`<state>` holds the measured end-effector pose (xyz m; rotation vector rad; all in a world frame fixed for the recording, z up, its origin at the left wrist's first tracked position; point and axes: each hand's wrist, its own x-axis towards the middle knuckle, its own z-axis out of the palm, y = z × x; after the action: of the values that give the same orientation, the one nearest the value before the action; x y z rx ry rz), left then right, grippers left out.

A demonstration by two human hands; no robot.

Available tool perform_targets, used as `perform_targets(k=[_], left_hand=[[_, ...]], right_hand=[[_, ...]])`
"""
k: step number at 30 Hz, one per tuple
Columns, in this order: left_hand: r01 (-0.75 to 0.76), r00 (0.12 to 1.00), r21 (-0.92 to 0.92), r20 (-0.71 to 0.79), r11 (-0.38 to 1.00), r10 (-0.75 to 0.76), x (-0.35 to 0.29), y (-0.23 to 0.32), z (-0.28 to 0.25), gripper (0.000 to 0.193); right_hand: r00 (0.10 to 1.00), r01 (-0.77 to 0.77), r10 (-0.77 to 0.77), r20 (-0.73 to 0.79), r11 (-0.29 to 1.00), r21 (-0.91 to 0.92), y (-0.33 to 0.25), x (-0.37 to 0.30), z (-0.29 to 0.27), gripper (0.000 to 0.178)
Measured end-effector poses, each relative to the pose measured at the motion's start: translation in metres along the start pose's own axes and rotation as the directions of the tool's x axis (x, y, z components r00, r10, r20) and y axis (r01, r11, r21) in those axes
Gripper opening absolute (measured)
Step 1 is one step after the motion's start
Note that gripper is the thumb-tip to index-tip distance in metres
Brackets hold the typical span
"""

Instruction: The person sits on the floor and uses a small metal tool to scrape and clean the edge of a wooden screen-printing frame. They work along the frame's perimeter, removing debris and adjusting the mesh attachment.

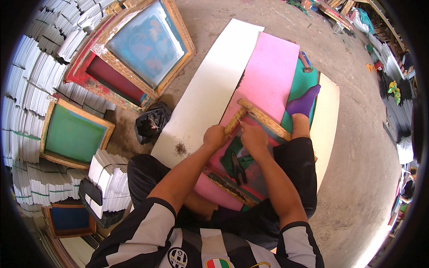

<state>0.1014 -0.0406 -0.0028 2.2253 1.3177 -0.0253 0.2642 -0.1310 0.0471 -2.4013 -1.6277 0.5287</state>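
Note:
A wooden screen frame (268, 119) with a reddish mesh lies between my legs. My left hand (216, 137) is closed round its left wooden bar, close to the far corner. Just right of that bar, my right hand (254, 136) is closed, and a thin tip pokes out toward the wood; what it belongs to is hidden in the fist. Black-handled pliers (238, 169) rest inside the frame below my hands, with a dark green piece (229, 157) beside them.
Coloured boards, white (214, 80), pink (270, 60) and green, lie under the work. A hammer (306, 64) sits beyond my purple-socked foot. At left are more screen frames (73, 134), a black plastic bag (152, 123) and tied stacks of white sheets (109, 178).

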Motion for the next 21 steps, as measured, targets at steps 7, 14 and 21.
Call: perform_targets(k=[7,14,21], left_hand=[[-0.047,0.999,0.050,-0.011,0.998,0.047,-0.002,0.004,-0.004,0.036],[-0.072,0.997,0.052,-0.028,0.996,0.073,-0.003,0.003,-0.001,0.036],[-0.049,0.998,0.074,-0.025,0.996,0.051,0.004,0.002,0.006,0.036]], right_hand=[[0.999,-0.045,0.045,0.017,0.999,0.003,0.002,0.000,0.004,0.039],[0.998,0.011,-0.006,0.068,0.998,-0.066,0.000,0.003,-0.005,0.040],[0.989,0.143,-0.126,-0.082,0.958,0.247,0.045,0.013,0.031,0.041]])
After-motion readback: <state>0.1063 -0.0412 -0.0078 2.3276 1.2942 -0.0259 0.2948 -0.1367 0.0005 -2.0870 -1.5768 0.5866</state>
